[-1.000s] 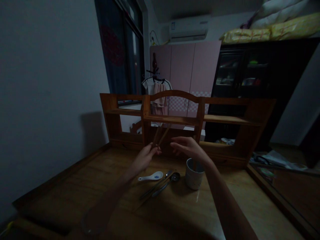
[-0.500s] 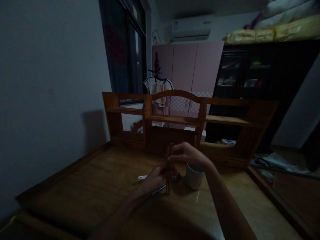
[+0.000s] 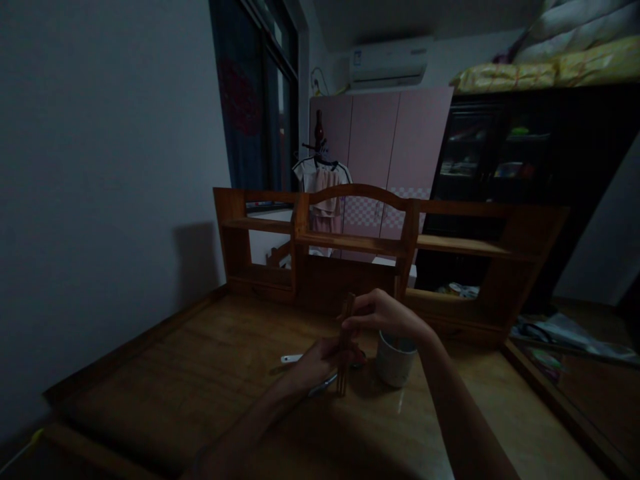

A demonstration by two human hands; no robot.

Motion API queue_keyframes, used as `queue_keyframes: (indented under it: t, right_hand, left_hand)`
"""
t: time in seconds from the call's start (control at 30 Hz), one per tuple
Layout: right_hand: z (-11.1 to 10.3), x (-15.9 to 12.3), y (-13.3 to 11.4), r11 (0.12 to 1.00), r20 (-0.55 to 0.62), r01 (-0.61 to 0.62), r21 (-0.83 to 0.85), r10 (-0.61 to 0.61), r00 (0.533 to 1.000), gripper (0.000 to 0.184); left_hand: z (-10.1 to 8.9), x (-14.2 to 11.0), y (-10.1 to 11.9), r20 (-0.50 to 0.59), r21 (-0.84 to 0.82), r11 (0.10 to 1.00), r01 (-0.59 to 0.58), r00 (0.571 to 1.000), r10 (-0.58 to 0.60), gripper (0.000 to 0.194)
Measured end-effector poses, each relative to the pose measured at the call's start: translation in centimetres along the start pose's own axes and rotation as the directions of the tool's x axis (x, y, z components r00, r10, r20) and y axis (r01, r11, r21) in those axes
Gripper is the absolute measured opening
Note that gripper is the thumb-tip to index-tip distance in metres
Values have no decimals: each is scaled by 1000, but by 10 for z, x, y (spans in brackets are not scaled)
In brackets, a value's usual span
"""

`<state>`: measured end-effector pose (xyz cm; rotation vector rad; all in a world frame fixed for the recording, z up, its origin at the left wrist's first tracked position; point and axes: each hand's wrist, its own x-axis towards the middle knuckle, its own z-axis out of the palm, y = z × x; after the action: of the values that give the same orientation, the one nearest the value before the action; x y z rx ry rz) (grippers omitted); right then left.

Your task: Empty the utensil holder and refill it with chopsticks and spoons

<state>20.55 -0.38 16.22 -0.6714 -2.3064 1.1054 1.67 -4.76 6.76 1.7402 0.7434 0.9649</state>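
I am holding a small bundle of wooden chopsticks [image 3: 342, 381] roughly upright over the bench [image 3: 200, 373], near the middle of the scene, with both hands working on it. My left grip [image 3: 319, 361] is clasping the bundle around its middle, while my right grip [image 3: 383, 315] is pinching the upper part between thumb and fingers. The lower ends are pointing down at the bench, and through this camera I am not making out whether they are touching it. Just to the right, a pale cup [image 3: 395, 367] is standing upright, with a thin stick [image 3: 397, 288] rising from it behind my right wrist. On the left, a white handle [image 3: 291, 359] is lying on the bench, running out of sight behind my left grip; a metal handle [image 3: 323, 385] is showing nearer, just left of the chopsticks. Along the far edge, a wooden shelf unit [image 3: 355, 243] is standing, with a pink cabinet [image 3: 370, 140] rising beyond it.
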Motion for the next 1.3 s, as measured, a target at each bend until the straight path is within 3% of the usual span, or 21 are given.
queue_keyframes:
  t: [0.4,0.6,0.8,1.3]
  right_hand:
    - [0,-4,-10,996,-31,-25,-85,22,999,26]
    - [2,-3,-7,997,-24,-28,-69,26,999,25]
    - [5,-1,-9,1000,-38,0,27,1,999,33]
    - [4,-2,-10,999,-33,-9,-50,7,999,32]
  left_hand:
    - [-4,-1,-6,92,-75,997,7,996,0,37]
    - [-6,-1,-7,127,-34,999,24,992,-19,40]
    - [-8,-3,-4,145,-9,999,-32,989,33,38]
    - [-6,-3,-1,145,-20,1000,-7,989,10,39]
